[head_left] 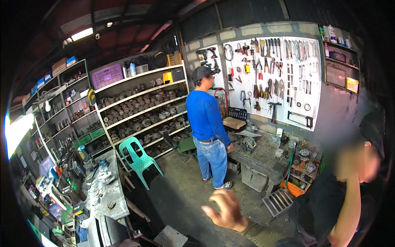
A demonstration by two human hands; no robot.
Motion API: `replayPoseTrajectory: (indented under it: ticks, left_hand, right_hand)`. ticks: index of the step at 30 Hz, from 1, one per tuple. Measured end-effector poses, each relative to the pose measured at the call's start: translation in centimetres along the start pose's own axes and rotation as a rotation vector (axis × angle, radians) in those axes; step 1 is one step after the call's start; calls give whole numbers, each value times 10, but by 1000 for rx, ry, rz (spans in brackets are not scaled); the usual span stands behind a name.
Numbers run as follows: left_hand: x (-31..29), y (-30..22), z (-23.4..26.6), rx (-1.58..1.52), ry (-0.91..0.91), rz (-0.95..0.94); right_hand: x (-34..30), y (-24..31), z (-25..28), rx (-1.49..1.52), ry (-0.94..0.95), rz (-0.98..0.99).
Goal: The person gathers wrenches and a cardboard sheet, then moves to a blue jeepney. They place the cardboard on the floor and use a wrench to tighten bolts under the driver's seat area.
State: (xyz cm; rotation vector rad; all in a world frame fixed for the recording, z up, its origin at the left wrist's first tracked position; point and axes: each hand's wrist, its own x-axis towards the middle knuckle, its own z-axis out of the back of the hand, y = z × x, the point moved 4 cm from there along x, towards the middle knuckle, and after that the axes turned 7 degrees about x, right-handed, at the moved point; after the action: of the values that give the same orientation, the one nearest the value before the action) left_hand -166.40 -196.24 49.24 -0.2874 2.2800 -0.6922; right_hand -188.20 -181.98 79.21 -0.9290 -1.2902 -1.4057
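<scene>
My right hand [225,211] comes up from the lower edge in an olive sleeve [263,236]. It hangs in the air over the dark floor, with the thumb held apart from loosely bent fingers. Nothing shows in its grasp, and it touches nothing I can see. My left hand is out of sight. Beyond my right hand a person in a blue shirt [205,113] and cap stands beside a worn workbench [263,150], turned toward a white pegboard [302,74] hung with hand tools.
A green plastic chair [138,158] stands before shelves of metal parts [140,101]. On the left is a cluttered bench [111,201]. Close on my right, a person in black [325,206] raises an arm. A slatted metal crate [277,202] rests near the orange tool box [294,187].
</scene>
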Motion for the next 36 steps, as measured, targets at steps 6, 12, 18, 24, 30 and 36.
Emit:
replayPoseTrajectory:
  ticks: [6,12,18,24,30,36]
  left_hand:
    - [61,-44,-65,66,81,-73]
    - [138,-74,-108,0,73,-100]
    - [234,-68,-130,-33,87,-1]
    - [320,-79,-165,-180,286,126]
    - [436,-155,-196,-96,211,63]
    - [516,-256,-200,78,286,14]
  right_hand:
    - [18,-71,18,227,-393,75]
    - [-80,-169,-73,225,353,-779]
    - [-166,-175,-134,374,549,-1045]
    - [-144,-235,-190,44,544,-789]
    - [-131,-337,-285,79,553,-925]
    - [-118,-429,-388,66,554,-1061]
